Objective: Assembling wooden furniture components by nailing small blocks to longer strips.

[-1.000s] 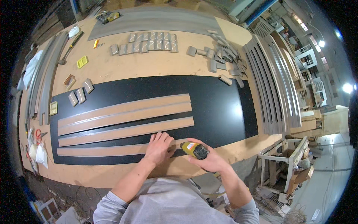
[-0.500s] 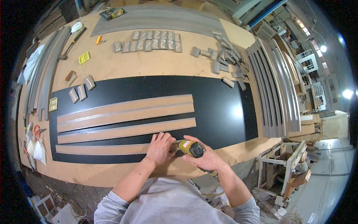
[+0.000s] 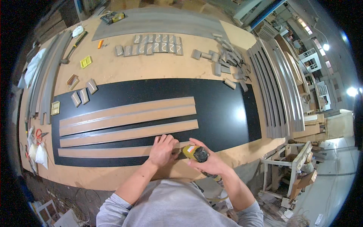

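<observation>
My left hand grips the nearest long strip close to its right end, with the fingers over its far edge. The strip has a tan face and grey edges, and lies on a black panel. My right hand is wrapped round a yellow and black nail gun, just right of the left hand. The gun's nose is hidden behind its body, so contact with the strip cannot be seen. Beyond my hands lie a single tan strip and a pair side by side.
Small grey blocks, several with wavy light lines, stand in rows at the back; a loose pile is right of them. Grey slats flank the right side. A hammer and red-handled scissors lie left. Another power tool rests far back.
My right hand and the nail gun have shifted slightly to the right. The left hand keeps its hold on the near strip. The whole view has moved a little.
</observation>
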The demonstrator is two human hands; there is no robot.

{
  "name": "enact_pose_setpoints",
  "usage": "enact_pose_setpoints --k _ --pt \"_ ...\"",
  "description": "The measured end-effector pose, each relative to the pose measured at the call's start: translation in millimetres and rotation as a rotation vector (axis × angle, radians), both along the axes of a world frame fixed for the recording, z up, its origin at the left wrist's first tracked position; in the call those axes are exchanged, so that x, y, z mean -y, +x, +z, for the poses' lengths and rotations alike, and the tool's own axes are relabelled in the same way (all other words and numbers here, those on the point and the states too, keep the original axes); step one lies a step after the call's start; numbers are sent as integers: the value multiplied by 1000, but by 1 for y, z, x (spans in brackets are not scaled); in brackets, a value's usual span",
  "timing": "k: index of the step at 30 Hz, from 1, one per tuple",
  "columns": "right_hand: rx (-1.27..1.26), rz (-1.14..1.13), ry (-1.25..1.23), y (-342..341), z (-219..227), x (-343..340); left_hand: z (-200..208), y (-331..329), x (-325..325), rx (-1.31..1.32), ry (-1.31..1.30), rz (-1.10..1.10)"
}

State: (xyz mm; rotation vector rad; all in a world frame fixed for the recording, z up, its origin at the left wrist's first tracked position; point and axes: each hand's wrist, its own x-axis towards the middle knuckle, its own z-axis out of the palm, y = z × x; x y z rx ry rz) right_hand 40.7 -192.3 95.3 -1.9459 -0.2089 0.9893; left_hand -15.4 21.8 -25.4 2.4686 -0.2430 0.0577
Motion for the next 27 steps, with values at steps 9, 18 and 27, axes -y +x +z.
enact_pose_setpoints --k 9,18,27 --pt "513 -149 -290 57 -16 44 10 -45 -38 -37 110 96" --pt "961 -137 -442 82 -65 42 4 -58 -75 159 204 298" --pt "1097 246 -236 114 -88 -79 17 -36 -19 212 108 435"
